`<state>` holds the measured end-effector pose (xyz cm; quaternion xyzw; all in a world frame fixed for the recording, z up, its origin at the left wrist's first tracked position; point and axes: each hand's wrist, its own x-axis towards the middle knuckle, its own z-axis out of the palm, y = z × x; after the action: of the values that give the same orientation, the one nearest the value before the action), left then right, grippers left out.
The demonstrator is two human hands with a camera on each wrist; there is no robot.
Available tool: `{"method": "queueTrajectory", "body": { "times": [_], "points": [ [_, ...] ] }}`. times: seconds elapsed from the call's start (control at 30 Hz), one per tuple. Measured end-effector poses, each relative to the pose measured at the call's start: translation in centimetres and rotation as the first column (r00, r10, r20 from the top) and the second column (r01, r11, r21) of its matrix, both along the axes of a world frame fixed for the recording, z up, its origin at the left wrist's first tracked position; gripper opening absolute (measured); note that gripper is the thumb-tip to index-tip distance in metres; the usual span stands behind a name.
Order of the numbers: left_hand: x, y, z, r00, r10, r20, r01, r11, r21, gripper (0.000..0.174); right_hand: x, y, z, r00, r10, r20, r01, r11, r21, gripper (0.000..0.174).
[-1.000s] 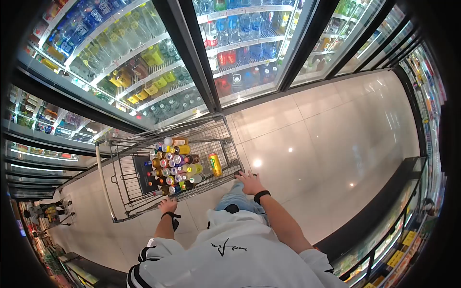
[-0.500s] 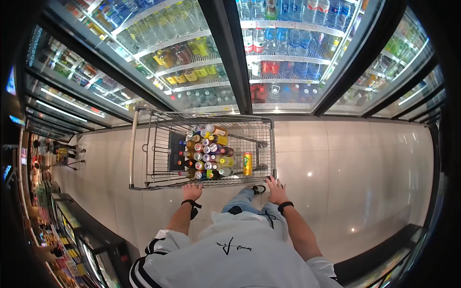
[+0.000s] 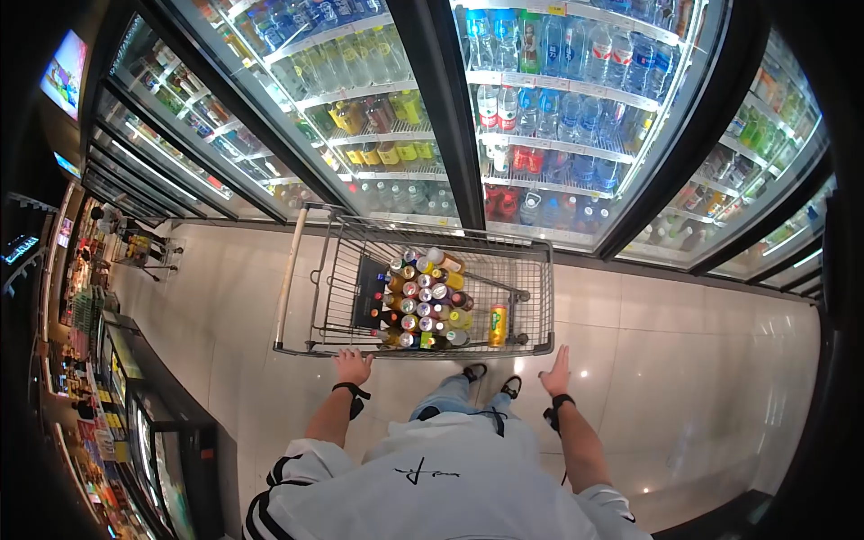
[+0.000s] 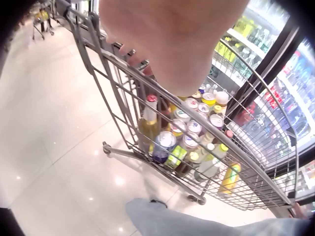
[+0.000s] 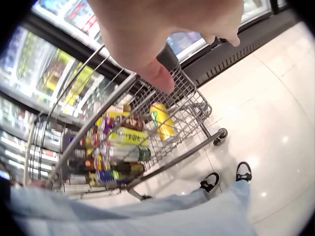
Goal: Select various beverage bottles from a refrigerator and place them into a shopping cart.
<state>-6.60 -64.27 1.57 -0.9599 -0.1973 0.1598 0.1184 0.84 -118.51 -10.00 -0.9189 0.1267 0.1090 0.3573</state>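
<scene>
A wire shopping cart (image 3: 531, 236) stands lengthwise in front of me, with a packed group of bottles and cans (image 3: 423, 292) in it. Apart from them, a tall yellow can (image 3: 498, 324) stands near the cart's right end. My left hand (image 3: 353, 366) is at the near side rail, its fingers lying along the top bar (image 4: 197, 115) in the left wrist view. Off the cart's near right corner, my right hand (image 3: 554, 374) is held with fingers extended and holds nothing. In the right wrist view its thumb (image 5: 160, 77) overlaps the basket.
Glass-door coolers (image 3: 576, 117) full of drinks line the aisle behind the cart. Tiled floor (image 3: 666, 360) spreads to the right. At the left are a low black display case (image 3: 153, 432) and, farther off, another cart (image 3: 148, 247).
My view has turned, and the cart now lies straighter across it. The right hand has come off the cart's near corner to the right. The left hand stays at the near rail.
</scene>
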Motion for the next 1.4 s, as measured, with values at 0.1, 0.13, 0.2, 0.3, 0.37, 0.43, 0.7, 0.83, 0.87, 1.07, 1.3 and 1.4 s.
{"method": "queueTrajectory", "body": {
  "times": [0.1, 0.13, 0.2, 0.3, 0.37, 0.43, 0.7, 0.83, 0.87, 1.07, 1.3, 1.4],
  "points": [
    [-1.4, -0.2, 2.5, 0.998, -0.036, -0.058, 0.028, 0.992, -0.123, 0.051, 3.5, -2.8, -5.7, 0.953, 0.050, -0.300, 0.054, 0.943, 0.329, 0.076],
    [-1.3, -0.9, 2.0, 0.999, -0.025, -0.039, 0.020, 0.991, -0.135, 0.051, 4.7, -2.9, -5.0, 0.957, 0.056, -0.283, 0.038, 0.947, 0.318, 0.076],
    [-1.8, -2.3, 1.2, 1.000, 0.021, -0.009, -0.022, 0.982, -0.189, 0.045, 4.9, -2.4, -5.7, 0.931, 0.042, -0.363, 0.062, 0.961, 0.271, 0.055],
    [-1.5, -3.0, 2.0, 0.996, -0.045, 0.070, 0.062, 0.965, -0.254, 0.038, 4.4, -2.8, -2.7, 0.933, -0.243, -0.264, 0.329, 0.875, 0.356, 0.051],
    [-2.2, -2.5, 1.9, 0.993, -0.070, 0.090, 0.097, 0.933, -0.346, 0.033, 4.9, -3.1, -1.9, 0.925, -0.319, -0.204, 0.370, 0.879, 0.302, 0.051],
    [-3.4, -4.7, 1.1, 0.987, -0.078, 0.139, 0.114, 0.955, -0.274, 0.032, 7.2, -8.8, -9.4, 0.817, -0.576, -0.037, 0.558, 0.771, 0.308, 0.060],
    [-3.5, -6.9, 0.0, 0.959, -0.120, 0.258, 0.171, 0.968, -0.183, 0.028, 10.1, -9.0, -5.0, 0.930, -0.315, -0.189, 0.353, 0.908, 0.224, 0.043],
    [-3.9, -5.9, 0.0, 0.950, -0.137, 0.279, 0.192, 0.964, -0.183, 0.028, 8.3, -8.1, -2.9, 0.964, -0.258, -0.061, 0.258, 0.966, -0.006, 0.046],
    [-3.7, 1.1, 0.9, 0.962, -0.150, 0.227, 0.196, 0.961, -0.198, 0.029, 6.8, -1.7, -1.9, 0.958, -0.278, -0.077, 0.277, 0.961, -0.019, 0.046],
    [-3.5, -3.5, 0.6, 0.967, -0.116, 0.225, 0.161, 0.968, -0.192, 0.029, 8.2, -5.3, -3.2, 0.976, -0.183, -0.114, 0.175, 0.981, -0.081, 0.053],
    [-4.2, 2.6, 0.2, 0.955, -0.133, 0.263, 0.175, 0.974, -0.143, 0.027, 7.1, 1.0, -2.4, 0.970, -0.118, -0.211, 0.056, 0.958, -0.280, 0.053],
    [-4.2, 4.6, 0.0, 0.951, -0.122, 0.283, 0.167, 0.976, -0.142, 0.026, 7.2, 3.4, -2.6, 0.971, -0.028, -0.236, -0.046, 0.952, -0.303, 0.044]
  ]
}}
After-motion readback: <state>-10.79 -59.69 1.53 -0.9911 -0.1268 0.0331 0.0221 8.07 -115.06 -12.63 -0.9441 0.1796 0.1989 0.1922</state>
